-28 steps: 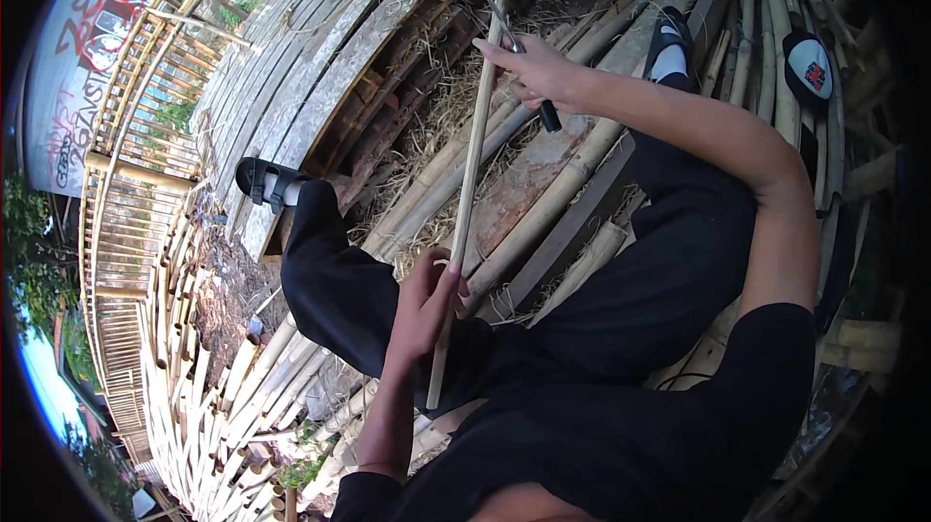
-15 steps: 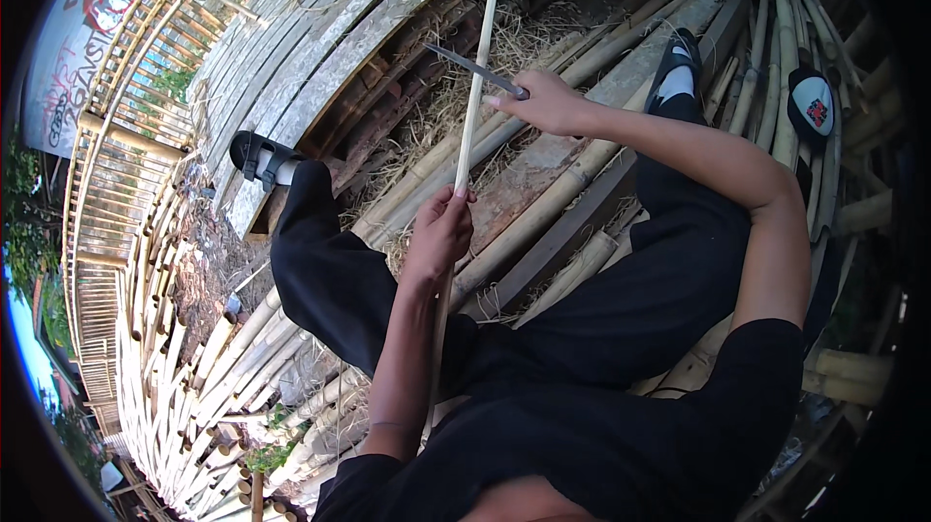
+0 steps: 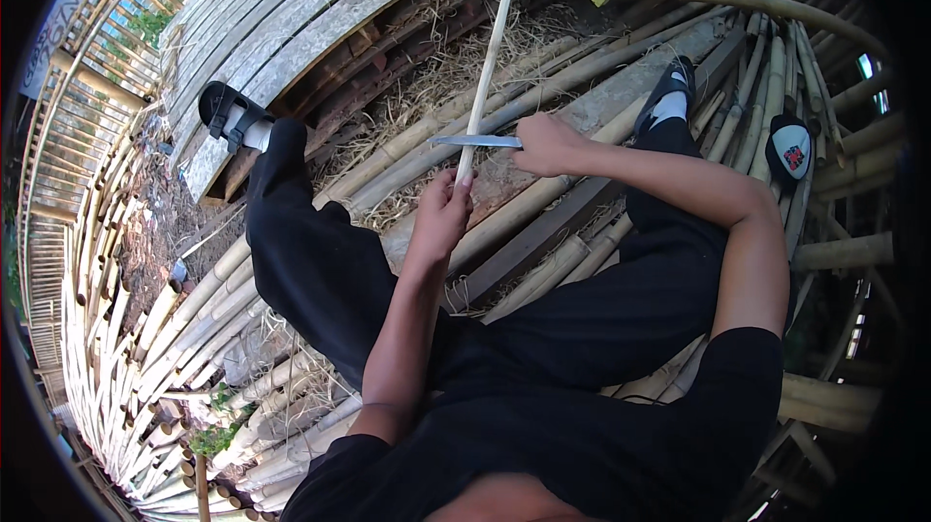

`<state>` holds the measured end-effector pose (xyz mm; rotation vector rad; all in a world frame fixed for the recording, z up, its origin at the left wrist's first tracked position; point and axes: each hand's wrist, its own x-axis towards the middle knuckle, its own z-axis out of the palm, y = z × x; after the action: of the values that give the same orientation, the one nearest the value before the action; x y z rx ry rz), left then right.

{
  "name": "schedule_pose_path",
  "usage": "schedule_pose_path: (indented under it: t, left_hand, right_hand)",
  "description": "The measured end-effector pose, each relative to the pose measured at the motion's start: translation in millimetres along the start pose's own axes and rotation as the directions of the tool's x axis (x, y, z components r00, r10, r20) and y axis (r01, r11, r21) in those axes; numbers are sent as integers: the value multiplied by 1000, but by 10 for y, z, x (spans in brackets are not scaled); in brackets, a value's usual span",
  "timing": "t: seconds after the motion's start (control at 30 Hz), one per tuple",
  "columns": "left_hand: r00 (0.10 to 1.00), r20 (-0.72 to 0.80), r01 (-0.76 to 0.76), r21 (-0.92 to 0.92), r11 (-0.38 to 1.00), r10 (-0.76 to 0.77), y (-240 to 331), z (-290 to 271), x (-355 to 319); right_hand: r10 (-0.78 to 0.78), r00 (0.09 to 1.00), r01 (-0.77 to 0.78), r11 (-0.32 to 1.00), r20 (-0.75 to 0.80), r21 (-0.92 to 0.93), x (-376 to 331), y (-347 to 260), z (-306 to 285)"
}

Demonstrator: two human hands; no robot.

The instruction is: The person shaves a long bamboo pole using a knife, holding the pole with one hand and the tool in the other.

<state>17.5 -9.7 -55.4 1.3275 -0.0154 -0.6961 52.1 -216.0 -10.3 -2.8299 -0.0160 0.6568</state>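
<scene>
We note the left hand [image 3: 441,212], gripping the pale bamboo strip [image 3: 490,47], has slid up just under the knife [image 3: 475,141], whose handle the right hand [image 3: 546,144] clasps, blade now crossing the strip, suggesting another shaving stroke.

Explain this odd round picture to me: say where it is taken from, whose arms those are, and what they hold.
The picture comes from a wide fisheye camera worn on a person's head, looking down, which is why straight edges bend near the rim. No machine is at work here; the arms are the wearer's own. The left hand grips the lower end of a long thin bamboo strip that runs up and away. The right hand holds a knife, its blade laid across the strip just above the left hand. The person wears black trousers and sandals, legs spread over a heap of bamboo poles, dry shavings and old planks.
</scene>
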Motion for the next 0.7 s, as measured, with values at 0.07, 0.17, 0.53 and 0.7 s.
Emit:
schedule_pose_path:
  t: [0.07,0.17,0.53,0.7]
  left_hand:
    - [998,-27,-57,77,995,60,-221,-72,106]
    - [986,-58,-147,171,974,159,-280,-37,119]
    - [937,-142,-229,440,868,319,-228,9,75]
    - [972,-104,-167,329,929,212,-68,15,-111]
  right_hand:
    - [-35,999,36,997,13,-61,-19,-92,34]
    - [-31,999,32,999,32,-44,-17,-132,71]
    - [-76,996,81,985,41,-154,259,-52,26]
    - [347,903,-321,937,-253,140,647,585,-382]
